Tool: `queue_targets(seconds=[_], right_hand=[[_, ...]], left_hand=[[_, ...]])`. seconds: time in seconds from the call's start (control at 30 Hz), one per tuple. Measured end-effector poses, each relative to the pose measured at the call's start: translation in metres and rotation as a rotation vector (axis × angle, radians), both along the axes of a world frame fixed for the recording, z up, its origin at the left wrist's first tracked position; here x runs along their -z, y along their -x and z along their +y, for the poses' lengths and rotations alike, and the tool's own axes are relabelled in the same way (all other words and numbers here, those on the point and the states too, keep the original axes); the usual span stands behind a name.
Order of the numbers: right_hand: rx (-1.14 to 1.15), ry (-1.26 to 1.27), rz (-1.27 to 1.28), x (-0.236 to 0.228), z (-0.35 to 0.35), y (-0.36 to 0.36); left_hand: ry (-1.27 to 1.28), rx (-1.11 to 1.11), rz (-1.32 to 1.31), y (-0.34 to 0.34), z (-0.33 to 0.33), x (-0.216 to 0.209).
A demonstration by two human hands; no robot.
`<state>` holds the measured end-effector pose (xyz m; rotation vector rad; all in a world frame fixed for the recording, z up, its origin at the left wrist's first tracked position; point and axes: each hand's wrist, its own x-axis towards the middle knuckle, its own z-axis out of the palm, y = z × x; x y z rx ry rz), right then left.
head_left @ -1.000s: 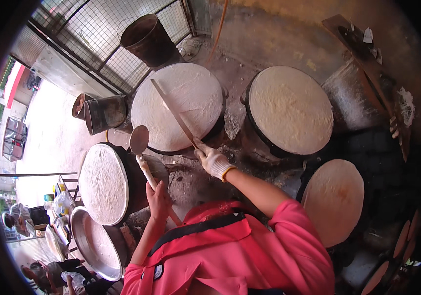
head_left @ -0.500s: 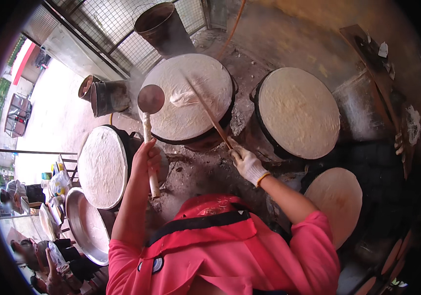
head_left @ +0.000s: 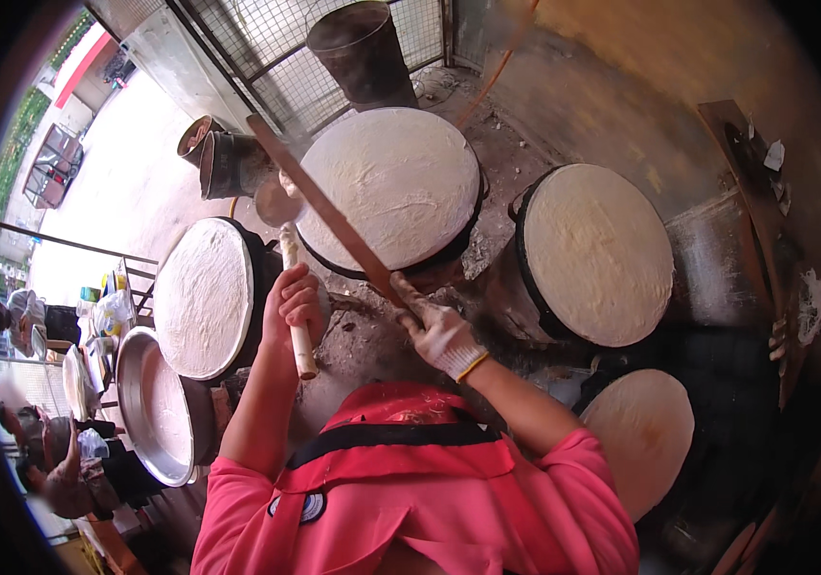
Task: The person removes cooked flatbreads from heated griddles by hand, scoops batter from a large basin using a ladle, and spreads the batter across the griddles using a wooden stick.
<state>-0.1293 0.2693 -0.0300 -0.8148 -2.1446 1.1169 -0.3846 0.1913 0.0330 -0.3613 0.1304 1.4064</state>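
My left hand (head_left: 293, 304) grips the pale handle of a ladle (head_left: 278, 204), whose round bowl sits at the left rim of the middle round griddle (head_left: 393, 182) spread with white batter. My right hand (head_left: 437, 331), in a white glove, holds a long flat wooden stick (head_left: 319, 204) that slants up to the left, across the edge of that griddle. A second batter-covered griddle (head_left: 202, 294) lies to the left of my left hand.
Two more round griddles with pale sheets stand at the right (head_left: 598, 251) and lower right (head_left: 644, 431). A wide metal basin (head_left: 154, 407) sits at lower left, dark buckets (head_left: 361, 48) by a wire fence behind. Other people sit at far left.
The stick has swung left, off the middle griddle's surface to its left edge. The ladle has come lower and nearer. Both hands sit closer together.
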Motion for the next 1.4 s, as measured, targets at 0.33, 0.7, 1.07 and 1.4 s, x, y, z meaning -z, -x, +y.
queue_targets(seconds=[0.33,0.7,1.07,1.4], right_hand=[[0.121,0.104,-0.946,0.001,0.102,0.013],[0.367,0.587,-0.042,0.057,0.012,-0.002],[0.500,0.436,-0.391,0.041,-0.198,0.041],[0.308,0.144,-0.268,0.018,-0.369,0.156]], left_hand=[[-0.129,0.052,0.365,-0.036,-0.045,-0.038],[0.165,0.003,0.334,-0.001,-0.123,-0.011],[0.049,-0.007,0.535,0.086,-0.259,-0.030],[0.046,0.267,0.401,0.206,-0.410,0.044]])
